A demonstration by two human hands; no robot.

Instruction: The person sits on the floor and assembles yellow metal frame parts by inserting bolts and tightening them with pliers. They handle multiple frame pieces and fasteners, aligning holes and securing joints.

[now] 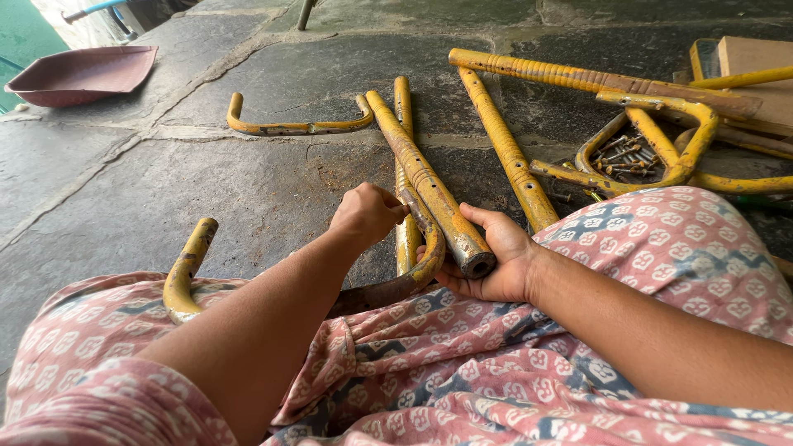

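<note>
My right hand [492, 256] cups the near end of a thick yellow rusty metal tube [425, 182] with holes along it, which slants away over the stone floor. My left hand [368, 213] is closed against a curved yellow pipe [413, 272] that hooks under that tube; what the fingers pinch is hidden. The curved pipe runs across my lap, and its other end [188, 268] rises at the left over my pink patterned clothing [462, 372].
More yellow tubes lie ahead: a straight one [508, 153], a U-shaped piece [293, 125], and a tangle of bent frames [661, 124] at the right around a pile of rusty screws [624, 155]. A reddish pan [83, 74] sits far left. Wooden blocks [756, 58] at top right.
</note>
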